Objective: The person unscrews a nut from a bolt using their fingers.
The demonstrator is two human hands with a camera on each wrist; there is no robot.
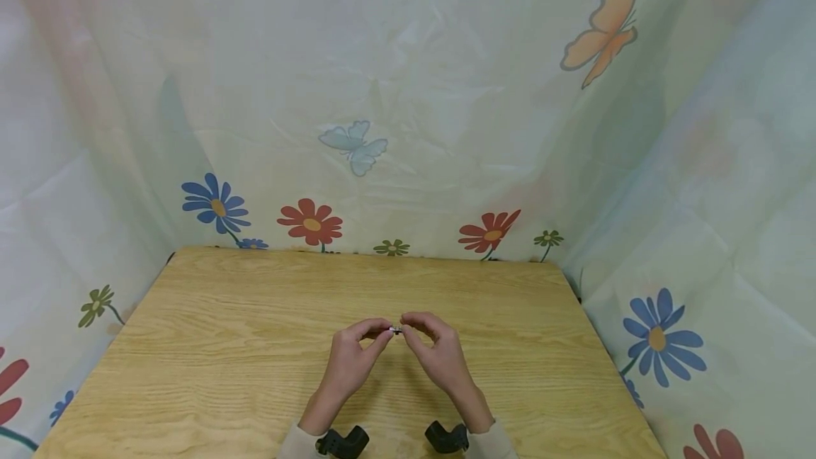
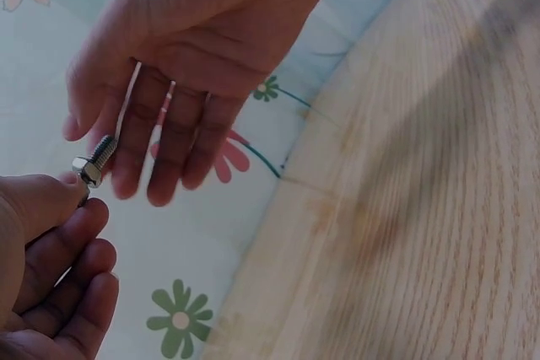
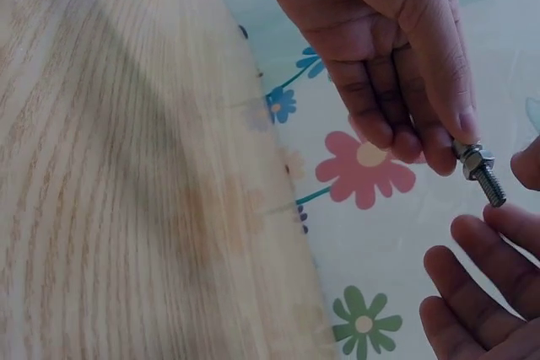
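Note:
A small silver metal bolt [image 3: 492,188] with a hex nut [image 3: 477,161] on its thread is held out in midair. My left hand [image 1: 350,360] pinches it at the end behind the nut, between thumb and fingertips, which cover that end. The bare threaded end points toward my right hand [image 1: 444,361]. In the right wrist view, the right thumb and forefinger are spread on either side of the bolt's tip, with the forefinger right by it. The other right fingers are loosely bent and hold nothing.
Beneath both hands lies a wooden tabletop [image 1: 255,303]. A pale curtain [image 1: 433,105] with printed flowers and butterflies rises behind the table and along both sides. Black wrist mounts [image 1: 344,443] sit at the cuffs of light sleeves.

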